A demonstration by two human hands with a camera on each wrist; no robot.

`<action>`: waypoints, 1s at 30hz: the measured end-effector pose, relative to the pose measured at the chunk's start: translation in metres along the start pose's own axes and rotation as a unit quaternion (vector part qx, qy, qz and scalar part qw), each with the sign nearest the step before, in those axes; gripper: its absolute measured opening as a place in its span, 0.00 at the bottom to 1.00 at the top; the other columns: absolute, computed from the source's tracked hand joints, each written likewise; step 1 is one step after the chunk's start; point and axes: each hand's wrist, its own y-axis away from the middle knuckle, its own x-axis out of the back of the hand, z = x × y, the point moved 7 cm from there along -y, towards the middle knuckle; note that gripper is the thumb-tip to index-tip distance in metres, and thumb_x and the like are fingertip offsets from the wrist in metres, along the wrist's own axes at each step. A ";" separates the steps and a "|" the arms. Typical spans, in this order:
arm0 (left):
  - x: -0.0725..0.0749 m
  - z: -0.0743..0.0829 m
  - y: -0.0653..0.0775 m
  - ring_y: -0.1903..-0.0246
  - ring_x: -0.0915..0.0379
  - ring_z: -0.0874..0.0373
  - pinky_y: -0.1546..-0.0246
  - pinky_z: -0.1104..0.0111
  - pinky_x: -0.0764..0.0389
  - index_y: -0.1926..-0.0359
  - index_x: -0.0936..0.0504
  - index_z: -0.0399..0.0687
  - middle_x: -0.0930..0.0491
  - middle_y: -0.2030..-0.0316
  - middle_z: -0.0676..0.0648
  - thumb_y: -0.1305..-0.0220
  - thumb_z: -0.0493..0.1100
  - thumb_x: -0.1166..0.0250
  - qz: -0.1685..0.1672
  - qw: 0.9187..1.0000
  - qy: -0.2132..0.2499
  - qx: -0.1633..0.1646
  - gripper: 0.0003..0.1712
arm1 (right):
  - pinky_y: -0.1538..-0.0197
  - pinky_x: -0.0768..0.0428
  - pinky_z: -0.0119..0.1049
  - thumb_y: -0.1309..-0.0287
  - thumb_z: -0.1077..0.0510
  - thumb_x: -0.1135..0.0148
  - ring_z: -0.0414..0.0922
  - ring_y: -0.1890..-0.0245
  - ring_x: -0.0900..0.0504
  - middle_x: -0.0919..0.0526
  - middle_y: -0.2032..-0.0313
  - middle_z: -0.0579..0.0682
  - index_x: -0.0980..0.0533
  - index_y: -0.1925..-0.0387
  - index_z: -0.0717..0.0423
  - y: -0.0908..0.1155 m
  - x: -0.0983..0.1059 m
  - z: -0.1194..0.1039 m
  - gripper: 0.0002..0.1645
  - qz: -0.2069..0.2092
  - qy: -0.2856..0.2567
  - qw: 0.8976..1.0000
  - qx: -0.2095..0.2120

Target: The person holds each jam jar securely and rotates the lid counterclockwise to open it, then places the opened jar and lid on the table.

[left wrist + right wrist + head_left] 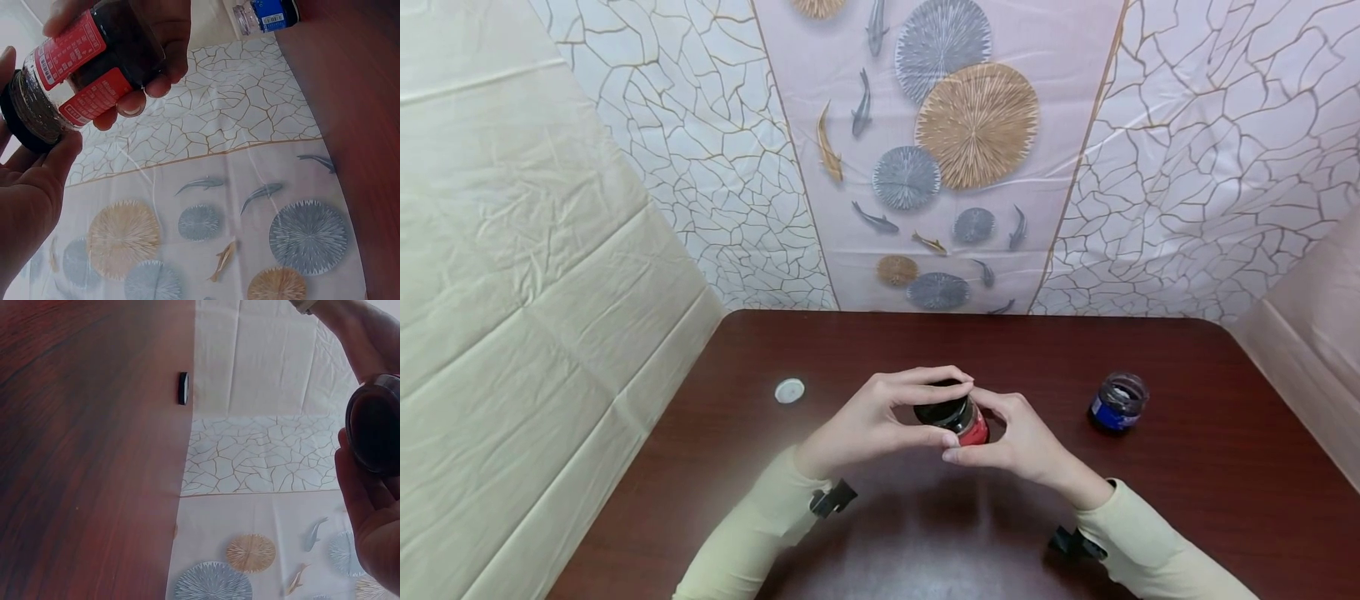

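A glass jar (pixel 976 428) with a red label and dark contents is held above the table between both hands. My left hand (pixel 868 421) grips its black lid (pixel 942 412), thumb on the near side and fingers across the far side. My right hand (pixel 1024 440) holds the jar's body, its thumb close to the left thumb. In the left wrist view the jar (pixel 94 65) lies tilted, with the lid (pixel 24 115) on its mouth. The right wrist view shows the jar's dark base (pixel 376 428).
A second jar (pixel 1118 403), blue-labelled and without a lid, stands on the right of the dark red table (pixel 880 342). On the left lies a loose lid (pixel 789 391), its pale inside facing up. Patterned cloth (pixel 925 275) hangs behind the table's far edge.
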 end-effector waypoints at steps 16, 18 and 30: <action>0.000 -0.001 -0.001 0.38 0.27 0.57 0.38 0.63 0.25 0.40 0.20 0.33 0.22 0.40 0.44 0.44 0.35 0.24 0.010 1.000 -0.012 0.000 0.30 | 0.56 0.16 0.34 0.50 0.59 0.21 0.42 0.59 0.15 0.13 0.55 0.43 0.21 0.43 0.47 0.001 0.001 0.000 0.31 0.010 -0.007 1.000 -0.004; -0.001 -0.001 -0.001 0.38 0.27 0.57 0.38 0.64 0.25 0.40 0.20 0.34 0.22 0.40 0.45 0.44 0.35 0.24 0.009 1.000 -0.014 0.001 0.30 | 0.56 0.16 0.34 0.50 0.59 0.21 0.42 0.59 0.15 0.13 0.55 0.44 0.21 0.43 0.48 0.001 0.001 0.000 0.31 0.011 -0.008 1.000 -0.007; -0.002 -0.007 0.001 0.37 0.28 0.58 0.47 0.69 0.20 0.40 0.19 0.35 0.21 0.40 0.46 0.44 0.35 0.23 0.030 0.999 -0.037 0.004 0.29 | 0.65 0.17 0.33 0.51 0.55 0.19 0.39 0.67 0.17 0.13 0.63 0.41 0.20 0.46 0.45 0.002 0.002 0.001 0.29 0.033 0.010 0.999 -0.022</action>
